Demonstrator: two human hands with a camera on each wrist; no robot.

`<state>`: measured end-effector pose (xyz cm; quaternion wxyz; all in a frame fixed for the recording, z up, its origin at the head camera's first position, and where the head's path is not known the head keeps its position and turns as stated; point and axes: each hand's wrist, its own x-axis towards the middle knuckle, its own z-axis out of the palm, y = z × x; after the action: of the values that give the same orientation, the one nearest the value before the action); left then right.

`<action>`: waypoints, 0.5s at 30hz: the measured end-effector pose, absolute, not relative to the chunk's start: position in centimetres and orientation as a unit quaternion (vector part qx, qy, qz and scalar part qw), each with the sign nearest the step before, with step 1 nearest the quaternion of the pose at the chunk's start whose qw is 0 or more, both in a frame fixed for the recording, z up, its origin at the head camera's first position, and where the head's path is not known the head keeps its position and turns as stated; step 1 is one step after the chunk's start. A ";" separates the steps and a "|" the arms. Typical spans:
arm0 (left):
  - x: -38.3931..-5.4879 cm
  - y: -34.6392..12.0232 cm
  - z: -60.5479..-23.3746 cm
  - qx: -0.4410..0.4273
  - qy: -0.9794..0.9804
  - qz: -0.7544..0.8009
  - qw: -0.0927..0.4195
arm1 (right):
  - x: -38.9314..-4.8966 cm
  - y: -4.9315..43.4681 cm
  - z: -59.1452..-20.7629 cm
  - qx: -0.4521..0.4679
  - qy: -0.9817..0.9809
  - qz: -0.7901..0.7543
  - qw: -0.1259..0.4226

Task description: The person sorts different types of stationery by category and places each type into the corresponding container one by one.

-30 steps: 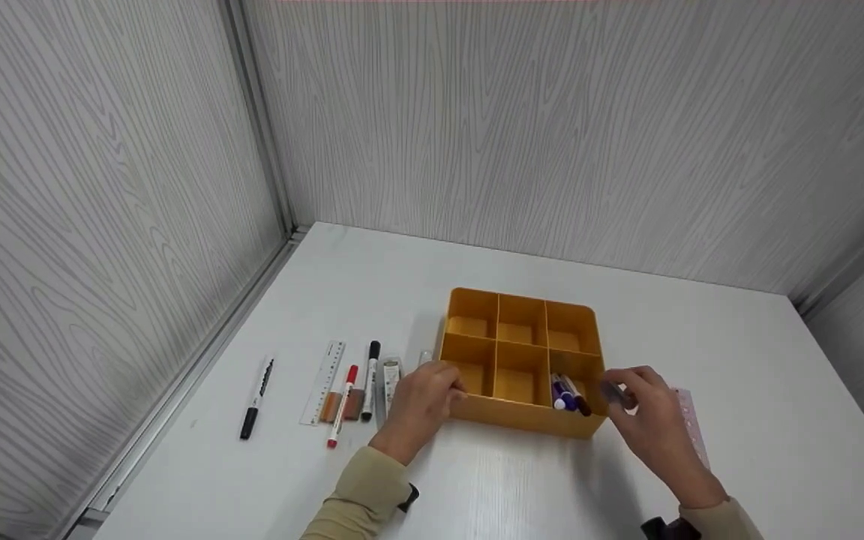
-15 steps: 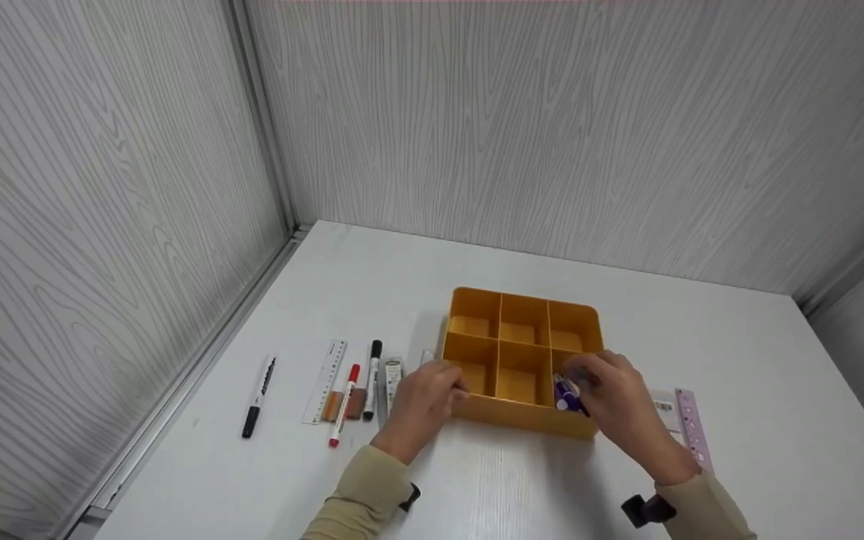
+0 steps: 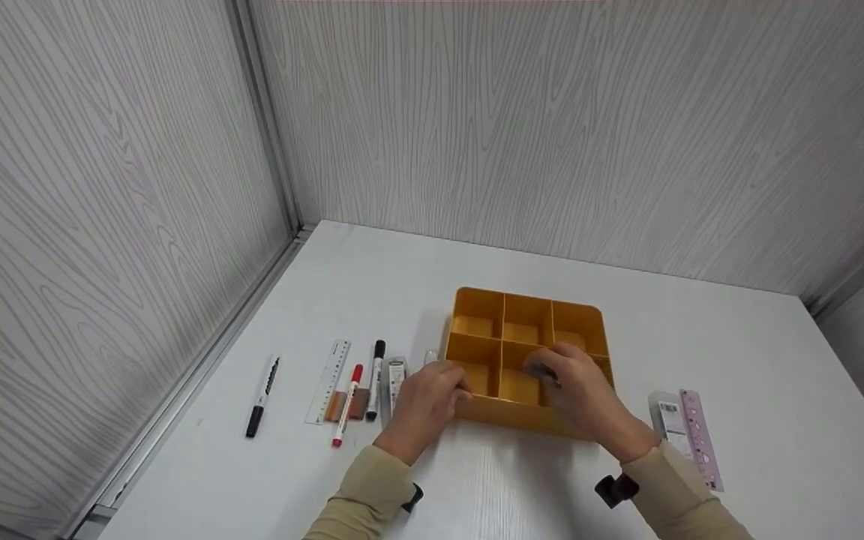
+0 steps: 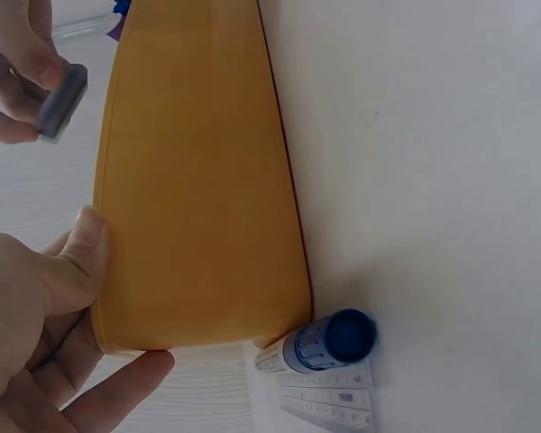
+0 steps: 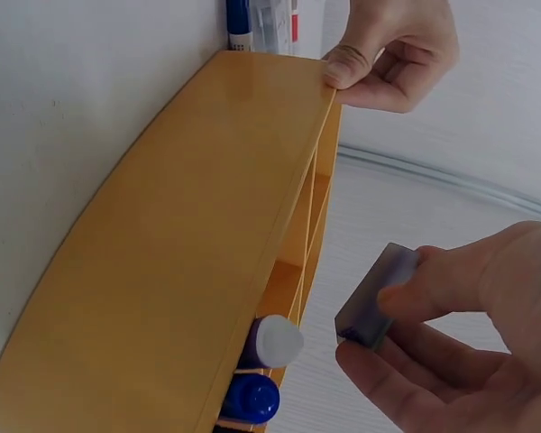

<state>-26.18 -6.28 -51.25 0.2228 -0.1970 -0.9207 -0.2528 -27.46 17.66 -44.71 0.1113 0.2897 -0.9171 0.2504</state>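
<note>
Pinched a small grey block (image 5: 380, 290) in the right hand (image 3: 580, 390), above the orange compartment box (image 3: 507, 411), and gripped that box's rim with the left hand (image 3: 423, 405).

No text could be read, the small print on the straight, clear plastic ruler (image 3: 329, 382) being blurred.

We had one box (image 3: 507, 410), six compartments (image 3: 475, 325), two hands (image 3: 426, 399), one grey block (image 5: 376, 296), at least two pens (image 5: 279, 341) inside! At the box's nine o'clock, at least three markers (image 3: 255, 420), one clear ruler (image 3: 329, 379), two coloured blocks (image 3: 333, 406), one clear pack (image 3: 396, 373); at four, one labelled pack (image 3: 672, 421), one pink ruler (image 3: 702, 440)!
</note>
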 end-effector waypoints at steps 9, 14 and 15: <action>-26.2 -6.3 -51.3 -0.196 -0.919 -0.261 0.221 | -28.5 15.7 -45.7 0.307 -0.921 0.228 0.070; -26.1 -6.2 -51.3 -0.196 -0.918 -0.267 0.219 | -29.2 14.9 -46.4 0.302 -0.927 0.218 0.041; -26.1 -6.2 -51.3 -0.195 -0.918 -0.267 0.217 | -29.3 14.7 -46.6 0.297 -0.929 0.216 0.033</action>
<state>-26.08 -6.16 -51.29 0.2173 -0.1947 -0.9183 -0.2674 -29.28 14.72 -46.57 0.0334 0.2974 -0.9294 0.2161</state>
